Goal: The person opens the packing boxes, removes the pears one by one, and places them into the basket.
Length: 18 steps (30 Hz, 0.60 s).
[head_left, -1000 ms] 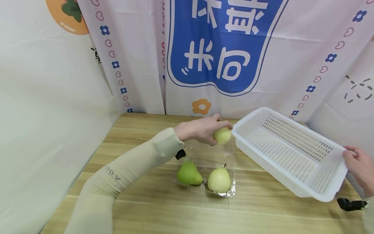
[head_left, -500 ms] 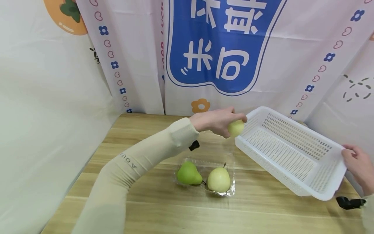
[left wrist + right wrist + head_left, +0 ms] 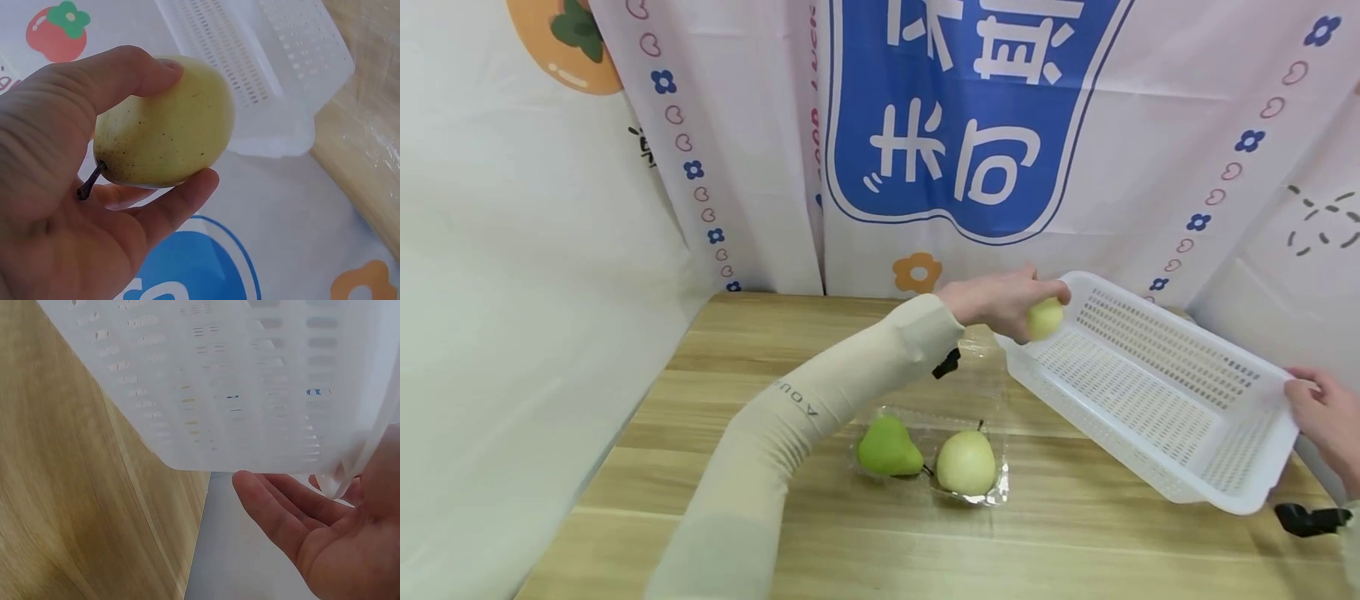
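Note:
My left hand (image 3: 1006,302) holds a pale yellow pear (image 3: 1045,319) over the left end of a white plastic basket (image 3: 1138,404). In the left wrist view the thumb lies on top of this pear (image 3: 165,125), fingers are beneath it, and its dark stem points toward the palm. At the basket's right end my right hand (image 3: 1328,421) grips the rim. The right wrist view shows its fingers (image 3: 269,503) under the basket's end wall (image 3: 206,419). A green pear (image 3: 889,447) and another pale yellow pear (image 3: 966,463) sit in a clear plastic box (image 3: 997,493).
The box's clear lid (image 3: 977,383) is raised behind it, left of the basket. All stand on a wooden table (image 3: 850,542). A printed white cloth (image 3: 760,167) hangs along the table's back edge, and plain cloth (image 3: 512,333) borders the left side.
My left hand has carried the pale yellow pear rightward from above the clear box to over the basket's left end. The right hand keeps its grip on the basket, which stays nearly still.

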Each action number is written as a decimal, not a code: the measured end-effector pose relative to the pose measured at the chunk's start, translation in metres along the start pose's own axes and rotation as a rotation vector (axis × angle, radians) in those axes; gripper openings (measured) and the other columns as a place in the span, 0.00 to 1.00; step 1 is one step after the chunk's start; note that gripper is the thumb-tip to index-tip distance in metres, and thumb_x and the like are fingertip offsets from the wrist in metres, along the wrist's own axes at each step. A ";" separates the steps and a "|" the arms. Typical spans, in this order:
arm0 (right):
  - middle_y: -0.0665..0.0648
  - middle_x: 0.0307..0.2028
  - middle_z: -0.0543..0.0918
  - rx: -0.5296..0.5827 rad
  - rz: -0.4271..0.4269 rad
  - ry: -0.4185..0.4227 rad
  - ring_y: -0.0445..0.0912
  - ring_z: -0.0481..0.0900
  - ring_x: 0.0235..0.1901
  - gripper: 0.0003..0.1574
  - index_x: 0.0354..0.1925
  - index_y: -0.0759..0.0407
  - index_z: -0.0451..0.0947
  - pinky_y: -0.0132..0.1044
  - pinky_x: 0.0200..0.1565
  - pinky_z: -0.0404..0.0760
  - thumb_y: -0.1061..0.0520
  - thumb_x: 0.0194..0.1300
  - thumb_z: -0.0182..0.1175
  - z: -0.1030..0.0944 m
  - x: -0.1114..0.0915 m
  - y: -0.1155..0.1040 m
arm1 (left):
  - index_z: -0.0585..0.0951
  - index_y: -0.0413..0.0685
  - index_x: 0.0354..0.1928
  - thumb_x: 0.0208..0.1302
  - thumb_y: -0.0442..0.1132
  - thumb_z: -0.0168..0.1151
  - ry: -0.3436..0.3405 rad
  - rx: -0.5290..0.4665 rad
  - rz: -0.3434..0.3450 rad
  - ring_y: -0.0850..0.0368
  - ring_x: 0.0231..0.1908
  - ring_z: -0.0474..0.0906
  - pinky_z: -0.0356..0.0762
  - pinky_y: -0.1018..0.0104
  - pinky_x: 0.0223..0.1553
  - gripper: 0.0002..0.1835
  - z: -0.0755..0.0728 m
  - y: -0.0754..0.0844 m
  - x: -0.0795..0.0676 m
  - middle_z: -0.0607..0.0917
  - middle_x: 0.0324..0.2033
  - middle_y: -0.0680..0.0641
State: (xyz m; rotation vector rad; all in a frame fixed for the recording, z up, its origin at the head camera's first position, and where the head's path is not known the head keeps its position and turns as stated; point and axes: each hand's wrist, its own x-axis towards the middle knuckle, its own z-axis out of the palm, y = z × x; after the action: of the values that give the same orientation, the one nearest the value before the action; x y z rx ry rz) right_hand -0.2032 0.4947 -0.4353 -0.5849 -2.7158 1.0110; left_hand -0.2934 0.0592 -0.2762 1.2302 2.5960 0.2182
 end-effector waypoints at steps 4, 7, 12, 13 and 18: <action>0.89 0.55 0.62 -0.005 -0.002 -0.013 0.62 0.78 0.31 0.37 0.69 0.81 0.45 0.30 0.19 0.75 0.56 0.72 0.32 -0.003 0.001 0.001 | 0.66 0.70 0.64 0.57 0.35 0.65 -0.032 -0.015 -0.044 0.57 0.47 0.70 0.73 0.71 0.40 0.35 0.006 0.005 0.014 0.66 0.56 0.48; 0.89 0.55 0.62 0.010 -0.013 -0.018 0.42 0.76 0.23 0.37 0.69 0.81 0.45 0.31 0.19 0.77 0.56 0.72 0.32 -0.004 0.001 0.002 | 0.67 0.69 0.63 0.58 0.35 0.66 -0.049 0.005 -0.059 0.58 0.49 0.68 0.72 0.72 0.41 0.34 0.007 0.008 0.026 0.66 0.57 0.48; 0.89 0.54 0.63 0.032 -0.041 -0.029 0.29 0.69 0.23 0.37 0.69 0.82 0.45 0.33 0.20 0.78 0.56 0.72 0.33 -0.004 0.002 0.004 | 0.67 0.69 0.64 0.58 0.34 0.66 -0.085 0.008 -0.086 0.59 0.50 0.67 0.72 0.72 0.41 0.34 0.007 0.012 0.044 0.66 0.56 0.51; 0.89 0.54 0.63 0.034 -0.044 -0.030 0.29 0.69 0.23 0.37 0.69 0.82 0.45 0.33 0.20 0.78 0.56 0.72 0.33 -0.004 0.002 0.005 | 0.67 0.69 0.64 0.58 0.34 0.66 -0.094 0.011 -0.086 0.60 0.50 0.67 0.72 0.72 0.41 0.34 0.008 0.013 0.048 0.67 0.56 0.52; 0.89 0.54 0.63 0.029 -0.067 -0.037 0.32 0.71 0.23 0.37 0.68 0.82 0.46 0.34 0.20 0.79 0.56 0.72 0.33 -0.002 0.003 0.004 | 0.67 0.69 0.65 0.58 0.34 0.66 -0.155 -0.020 -0.068 0.62 0.51 0.65 0.72 0.74 0.42 0.35 0.019 0.021 0.067 0.68 0.55 0.54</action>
State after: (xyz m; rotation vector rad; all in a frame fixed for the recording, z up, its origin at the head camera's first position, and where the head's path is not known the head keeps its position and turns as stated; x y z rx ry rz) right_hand -0.2037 0.5004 -0.4364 -0.4711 -2.7283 1.0531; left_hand -0.3129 0.1251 -0.3004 1.1041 2.4909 0.1296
